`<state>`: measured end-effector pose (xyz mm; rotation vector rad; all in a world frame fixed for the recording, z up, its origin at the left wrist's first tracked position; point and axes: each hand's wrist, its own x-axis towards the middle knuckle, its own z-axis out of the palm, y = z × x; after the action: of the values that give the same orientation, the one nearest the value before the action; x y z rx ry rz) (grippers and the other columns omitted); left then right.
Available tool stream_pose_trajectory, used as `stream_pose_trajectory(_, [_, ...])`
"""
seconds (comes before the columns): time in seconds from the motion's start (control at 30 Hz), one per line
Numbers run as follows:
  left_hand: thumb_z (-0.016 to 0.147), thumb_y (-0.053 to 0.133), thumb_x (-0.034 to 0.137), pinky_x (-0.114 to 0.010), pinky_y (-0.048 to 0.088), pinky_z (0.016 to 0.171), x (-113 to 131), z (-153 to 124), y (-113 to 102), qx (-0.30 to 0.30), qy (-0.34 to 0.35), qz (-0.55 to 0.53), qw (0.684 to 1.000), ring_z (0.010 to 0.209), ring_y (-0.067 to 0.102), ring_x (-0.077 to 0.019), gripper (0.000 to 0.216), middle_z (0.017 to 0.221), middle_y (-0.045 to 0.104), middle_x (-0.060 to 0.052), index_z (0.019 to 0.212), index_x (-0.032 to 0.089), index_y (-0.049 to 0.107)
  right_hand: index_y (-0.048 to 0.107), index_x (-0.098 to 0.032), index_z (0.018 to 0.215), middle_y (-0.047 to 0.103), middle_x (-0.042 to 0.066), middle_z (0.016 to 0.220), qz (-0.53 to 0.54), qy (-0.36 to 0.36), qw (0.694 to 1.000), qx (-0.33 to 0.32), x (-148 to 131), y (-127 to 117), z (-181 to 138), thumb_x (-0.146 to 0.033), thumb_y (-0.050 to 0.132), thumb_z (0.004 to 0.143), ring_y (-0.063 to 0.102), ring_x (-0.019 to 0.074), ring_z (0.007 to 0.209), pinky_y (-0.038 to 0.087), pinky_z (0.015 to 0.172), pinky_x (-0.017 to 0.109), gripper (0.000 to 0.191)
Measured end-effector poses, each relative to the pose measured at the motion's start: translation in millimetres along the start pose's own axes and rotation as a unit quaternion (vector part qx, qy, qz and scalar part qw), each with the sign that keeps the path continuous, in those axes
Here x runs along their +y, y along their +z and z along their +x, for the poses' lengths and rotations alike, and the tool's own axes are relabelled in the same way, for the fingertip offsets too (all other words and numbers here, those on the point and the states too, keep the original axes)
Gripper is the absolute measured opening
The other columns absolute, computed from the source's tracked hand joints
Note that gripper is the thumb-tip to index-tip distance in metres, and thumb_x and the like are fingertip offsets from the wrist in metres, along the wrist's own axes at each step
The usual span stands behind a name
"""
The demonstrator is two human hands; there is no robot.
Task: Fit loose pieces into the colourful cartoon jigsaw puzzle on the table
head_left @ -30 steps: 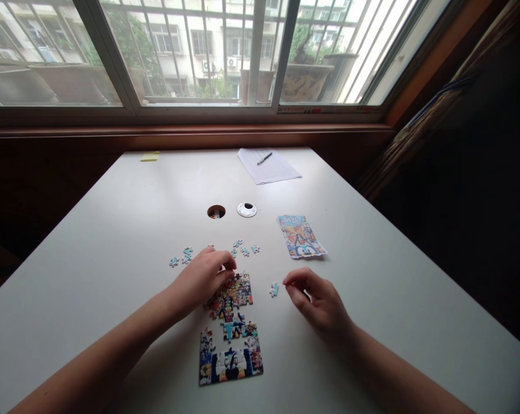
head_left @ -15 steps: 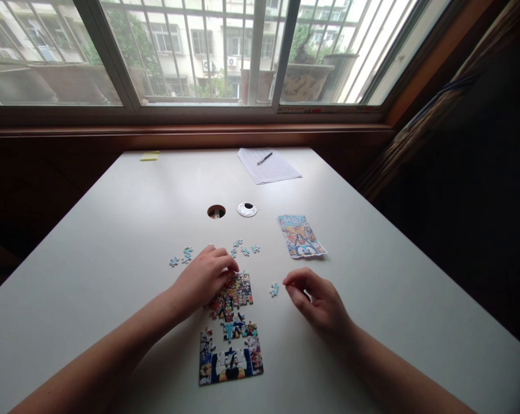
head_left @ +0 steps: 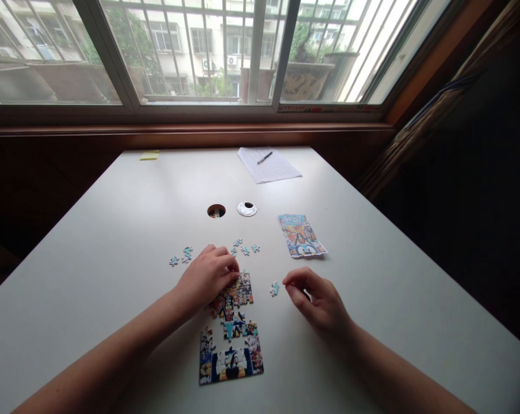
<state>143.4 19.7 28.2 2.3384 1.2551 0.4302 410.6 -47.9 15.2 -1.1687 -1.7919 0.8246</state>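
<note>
White table (head_left: 372, 270), left hand (head_left: 211, 273) over an unfinished puzzle (head_left: 233, 330)

The table reaches to a barred window (head_left: 199, 52). The left hand lies palm down over the puzzle's upper left part, fingers bent, tips at its top edge; whether they pinch a piece, I cannot tell. The right hand (head_left: 318, 302) rests to the right of the puzzle, thumb and forefinger curled to a narrow gap at most, with nothing seen between them; whether the tips meet is unclear.

The puzzle lies flat on the near part of the table, with gaps at its left side and lower middle. Paper (head_left: 281, 171) lies at the far edge, a picture sheet (head_left: 301, 237) beyond the right hand. A round cap (head_left: 241, 211) sits beside a hole (head_left: 216, 211). A pen (head_left: 264, 158) lies on the paper, a yellow note (head_left: 149, 155) at the far left. Loose pieces (head_left: 245, 251) lie on both sides of the left hand, and a single piece (head_left: 274, 288) lies just beside the right fingertips.
</note>
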Motion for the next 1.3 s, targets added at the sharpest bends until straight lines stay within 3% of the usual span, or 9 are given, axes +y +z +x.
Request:
stream_pose_trajectory(0.33, [0.091,0.066,0.028,-0.038,0.045,0.084,-2,1,-2,0.009,-0.001,-0.009,1.0,0.095,0.055,-0.0232,0.008,0.094,0.067,-0.002,0.086,0.025,0.072,0.06,-0.021,0.096,0.059,0.001,0.072,-0.001,0.007,1.0,-0.005,1,0,0,-0.026,0.052,0.096,0.056,0.0149,0.064,0.043,0.057,0.027,0.01])
stream_pose_trajectory(0.63, [0.095,0.057,0.035,-0.033,0.047,0.076,-11,2,-49,0.165,-0.003,-0.013,0.986,0.081,0.058,-0.0181,0.02,0.086,0.068,-0.003,0.09,0.023,0.071,0.06,-0.021,0.095,0.057,0.0,0.069,-0.002,0.007,1.0,-0.003,-1,0,0,-0.028,0.052,0.096,0.055,0.0145,0.062,0.042,0.056,0.027,0.011])
stream_pose_trajectory(0.8, [0.093,0.054,0.036,-0.03,0.048,0.07,-46,2,-70,0.316,-0.068,0.002,0.946,0.076,0.06,-0.017,0.025,0.087,0.07,-0.003,0.087,0.02,0.072,0.06,-0.021,0.095,0.056,-0.001,0.068,-0.001,0.001,1.0,-0.006,-2,0,-1,-0.026,0.052,0.096,0.052,0.0137,0.06,0.041,0.054,0.026,0.01])
stream_pose_trajectory(0.97, [0.092,0.052,0.033,-0.028,0.049,0.073,-101,-1,-71,0.426,-0.151,-0.002,0.892,0.083,0.064,-0.0184,0.025,0.086,0.069,-0.003,0.087,0.018,0.072,0.061,-0.021,0.094,0.055,-0.001,0.069,-0.001,-0.002,1.0,-0.011,-2,0,-1,-0.025,0.052,0.096,0.049,0.0128,0.059,0.038,0.052,0.025,0.01])
stream_pose_trajectory(1.1, [0.091,0.05,0.033,-0.028,0.047,0.079,-131,-5,-65,0.449,-0.209,-0.019,0.869,0.085,0.064,-0.0183,0.027,0.082,0.068,-0.001,0.085,0.019,0.072,0.061,-0.02,0.094,0.055,-0.001,0.069,-0.008,0.005,1.0,-0.02,0,1,0,-0.026,0.053,0.096,0.048,0.0127,0.059,0.037,0.053,0.025,0.01])
stream_pose_trajectory(1.3, [0.09,0.048,0.039,-0.027,0.049,0.074,-149,-6,-61,0.44,-0.249,-0.055,0.861,0.081,0.064,-0.0193,0.033,0.081,0.07,-0.002,0.09,0.018,0.073,0.061,-0.021,0.095,0.05,-0.003,0.065,-0.015,0.014,0.999,-0.028,2,2,2,-0.029,0.052,0.096,0.043,0.0118,0.055,0.035,0.052,0.025,0.012])
